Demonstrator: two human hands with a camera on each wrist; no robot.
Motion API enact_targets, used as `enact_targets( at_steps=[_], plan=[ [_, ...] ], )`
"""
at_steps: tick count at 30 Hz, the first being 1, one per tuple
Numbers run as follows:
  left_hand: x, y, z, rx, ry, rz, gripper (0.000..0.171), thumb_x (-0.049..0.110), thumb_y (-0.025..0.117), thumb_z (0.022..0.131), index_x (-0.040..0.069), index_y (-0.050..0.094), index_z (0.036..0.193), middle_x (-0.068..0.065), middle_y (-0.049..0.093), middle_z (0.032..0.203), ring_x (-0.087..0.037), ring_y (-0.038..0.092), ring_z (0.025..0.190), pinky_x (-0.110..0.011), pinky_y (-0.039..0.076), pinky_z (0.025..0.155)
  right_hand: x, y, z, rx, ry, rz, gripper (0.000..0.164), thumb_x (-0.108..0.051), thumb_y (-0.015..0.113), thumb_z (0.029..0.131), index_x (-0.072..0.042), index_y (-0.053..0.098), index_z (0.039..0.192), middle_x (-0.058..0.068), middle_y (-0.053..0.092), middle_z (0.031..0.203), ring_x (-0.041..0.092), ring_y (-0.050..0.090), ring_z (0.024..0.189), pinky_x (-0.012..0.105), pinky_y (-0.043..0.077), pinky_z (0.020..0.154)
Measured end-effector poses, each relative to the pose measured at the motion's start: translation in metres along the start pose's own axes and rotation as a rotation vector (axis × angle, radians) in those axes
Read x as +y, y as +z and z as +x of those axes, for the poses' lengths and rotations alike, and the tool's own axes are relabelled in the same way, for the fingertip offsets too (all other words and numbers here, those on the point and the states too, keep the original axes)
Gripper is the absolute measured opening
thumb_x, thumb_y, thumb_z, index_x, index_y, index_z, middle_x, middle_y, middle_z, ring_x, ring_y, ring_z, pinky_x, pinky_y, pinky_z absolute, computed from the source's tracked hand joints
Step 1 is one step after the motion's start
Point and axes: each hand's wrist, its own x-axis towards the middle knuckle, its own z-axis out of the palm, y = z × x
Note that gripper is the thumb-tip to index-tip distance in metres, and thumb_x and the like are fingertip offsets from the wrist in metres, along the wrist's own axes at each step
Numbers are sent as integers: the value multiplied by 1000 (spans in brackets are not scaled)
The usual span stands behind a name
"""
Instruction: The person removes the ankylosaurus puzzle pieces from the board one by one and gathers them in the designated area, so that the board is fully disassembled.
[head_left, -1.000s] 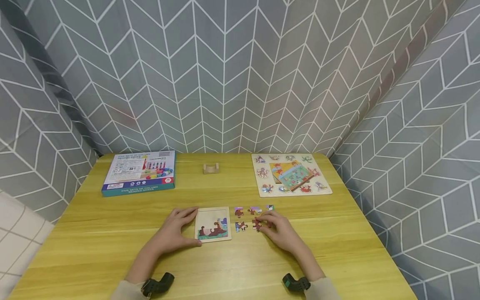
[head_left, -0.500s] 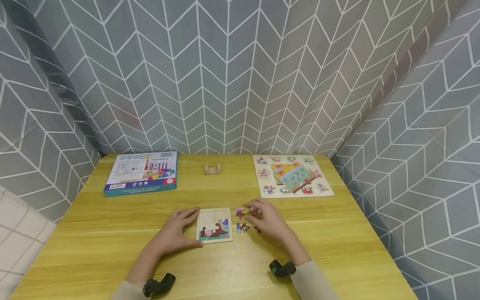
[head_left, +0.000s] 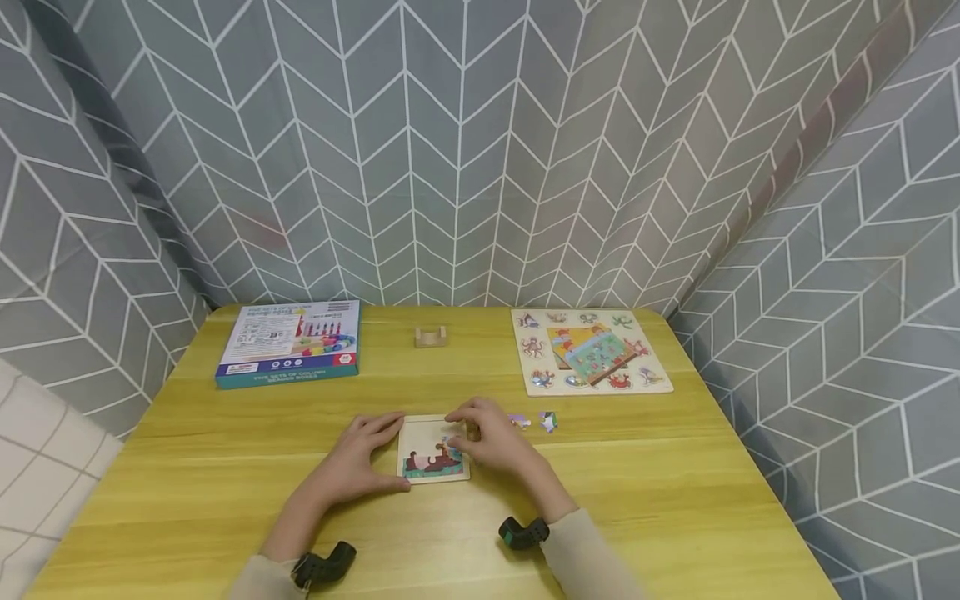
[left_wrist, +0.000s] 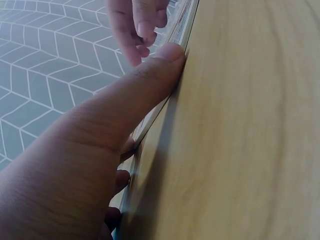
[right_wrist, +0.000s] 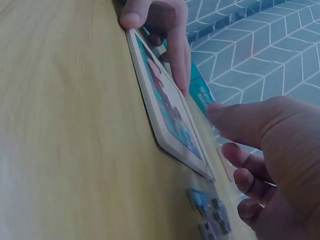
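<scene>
A small square wooden puzzle board (head_left: 433, 480) lies on the table, its lower part filled with brown, teal and blue picture pieces and its upper part bare wood. My left hand (head_left: 358, 462) holds it by the left side, thumb at the near corner and index finger at the far one. Over the board's right edge hovers my right hand (head_left: 491, 437), thumb and index tips apart, the other fingers loosely curled; no piece shows between them. Loose puzzle pieces (head_left: 549, 422) lie to its right. More loose pieces (right_wrist: 206, 207) show beside the board in the right wrist view.
At the back left is a flat boxed toy set (head_left: 288, 343). A small notched wooden block (head_left: 431, 337) stands at the back middle. Back right, a sea-animal board (head_left: 532, 367) carries two small picture boards (head_left: 598, 357). A patterned grey curtain (head_left: 450, 150) hangs behind.
My right hand has moved left from the loose pieces to the puzzle board's right edge. The left hand keeps its hold on the board. The head view has shifted slightly.
</scene>
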Motion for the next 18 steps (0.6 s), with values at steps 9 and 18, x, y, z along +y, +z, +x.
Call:
enact_targets(
  at_steps=[9, 18],
  plan=[
    [-2, 1, 0, -4, 3, 10, 110, 68, 88, 75, 9, 49, 160, -7, 48, 163, -32, 44, 135, -62, 43, 109, 7, 11, 2, -28, 0, -119, 28, -29, 79, 98, -16, 79, 124, 1, 63, 124, 17, 51, 114, 35, 49, 95],
    [0, 0, 0, -6, -3, 1, 109, 66, 89, 75, 9, 50, 159, -7, 48, 164, -32, 44, 136, -62, 43, 110, 9, 11, 1, -62, 0, -108, 22, -28, 81, 96, -22, 81, 118, -4, 62, 117, 15, 49, 112, 34, 48, 94]
  ],
)
